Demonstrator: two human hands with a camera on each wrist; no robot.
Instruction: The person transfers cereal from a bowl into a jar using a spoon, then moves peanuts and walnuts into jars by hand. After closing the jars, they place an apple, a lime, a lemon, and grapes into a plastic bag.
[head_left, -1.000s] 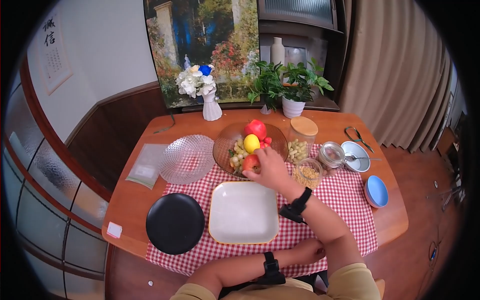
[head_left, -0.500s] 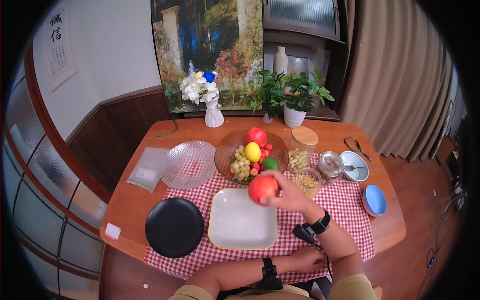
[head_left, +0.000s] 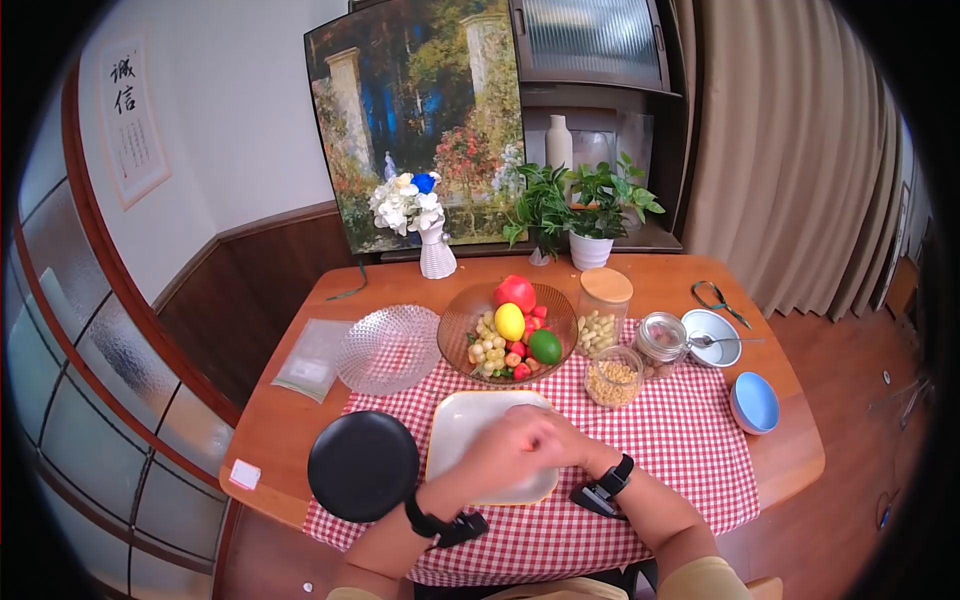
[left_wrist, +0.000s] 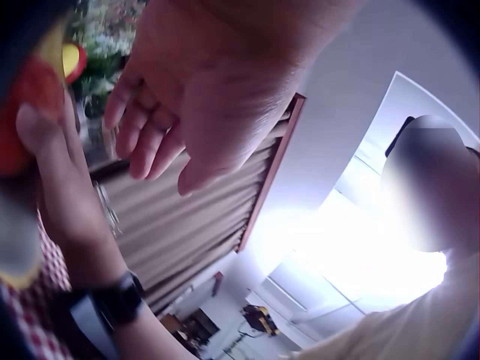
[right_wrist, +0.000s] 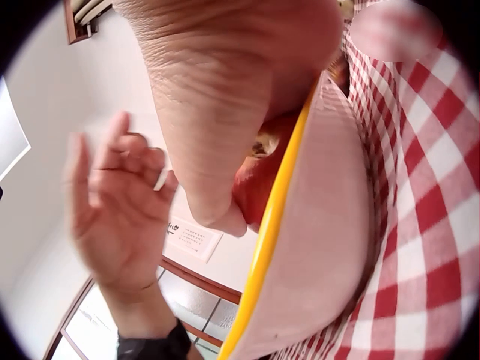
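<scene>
My right hand (head_left: 568, 440) grips a red apple (right_wrist: 259, 187) over the white rectangular dish (head_left: 462, 412) with the yellow rim. In the right wrist view the apple shows between the thumb side of the hand and the rim, its dark dimpled end facing the camera. My left hand (left_wrist: 202, 97) is raised beside it, fingers loosely extended, with nothing in its palm. From the head camera the left hand overlaps the right and hides most of the apple. Behind the dish stands an amber glass bowl (head_left: 452, 345) of grapes, a lemon, a pomegranate, small red fruits and a green fruit.
Left of the dish lie a black plate (head_left: 363, 466), a clear glass bowl (head_left: 390, 350) and a plastic bag (head_left: 312, 358). On the right are a lidded peanut jar (head_left: 604, 310), a jar of kernels (head_left: 613, 380), another jar (head_left: 660, 345) and two small bowls, one blue (head_left: 754, 403).
My right hand has lifted the apple out of the amber bowl and brought it toward me over the white dish. The left hand has risen from the table's front edge to join it.
</scene>
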